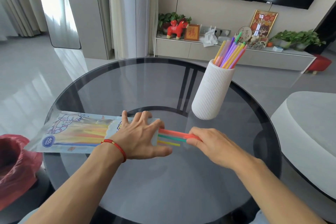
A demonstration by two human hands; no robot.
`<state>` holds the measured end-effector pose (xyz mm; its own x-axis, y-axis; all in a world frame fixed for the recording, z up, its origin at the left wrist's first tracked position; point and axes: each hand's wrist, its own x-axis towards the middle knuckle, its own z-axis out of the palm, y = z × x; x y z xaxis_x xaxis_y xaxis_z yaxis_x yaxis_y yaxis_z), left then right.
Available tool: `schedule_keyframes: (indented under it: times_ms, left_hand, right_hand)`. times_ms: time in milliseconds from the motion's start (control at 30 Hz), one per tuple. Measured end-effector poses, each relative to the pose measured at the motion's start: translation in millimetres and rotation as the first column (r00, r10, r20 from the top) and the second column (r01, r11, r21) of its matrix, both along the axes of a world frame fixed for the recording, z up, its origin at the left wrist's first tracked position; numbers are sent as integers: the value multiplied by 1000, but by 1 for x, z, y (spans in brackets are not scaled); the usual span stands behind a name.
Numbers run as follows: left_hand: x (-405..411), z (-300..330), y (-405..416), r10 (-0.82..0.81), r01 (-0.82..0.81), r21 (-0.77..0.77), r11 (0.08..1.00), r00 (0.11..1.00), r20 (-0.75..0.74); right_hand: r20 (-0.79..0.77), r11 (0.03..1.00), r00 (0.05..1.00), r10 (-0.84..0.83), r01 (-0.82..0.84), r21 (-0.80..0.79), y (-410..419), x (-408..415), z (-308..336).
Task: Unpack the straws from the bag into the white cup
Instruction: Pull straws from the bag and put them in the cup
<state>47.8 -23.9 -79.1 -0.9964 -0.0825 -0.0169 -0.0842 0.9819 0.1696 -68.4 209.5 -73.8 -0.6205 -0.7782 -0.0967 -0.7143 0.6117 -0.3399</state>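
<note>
A clear printed straw bag [72, 132] lies flat on the round dark glass table [127, 82], its open end pointing right. My left hand [143, 138] presses on that open end with fingers spread. Red and green straws [172, 135] stick out of the bag, and my right hand [205, 142] grips their free ends. A yellow straw [169, 143] also pokes out, lying loose. The ribbed white cup [211, 92] stands at the table's far right, holding several coloured straws [230, 54].
A red plastic bag [16, 165] sits off the table's left edge. A white rounded seat [309, 132] stands to the right. Behind the table is a low TV cabinet [181, 47] with ornaments and plants.
</note>
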Motion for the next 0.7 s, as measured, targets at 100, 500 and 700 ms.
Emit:
schedule_keyframes:
  times_ms: [100,500,700]
  left_hand:
    - [-4,-4,5,-32,30,-50,998,999,-25]
    - [-8,-1,8,77,-80,-31,996,992,-98]
    - [-11,-1,24,29,-29,1,1000,989,-145]
  right_hand:
    - [233,992,972,-16,44,-117,6,-3,2]
    - [909,654,393,139,652,-383,73,-43,12]
    - [889,767,423,176,507,-394,13,-6,-2]
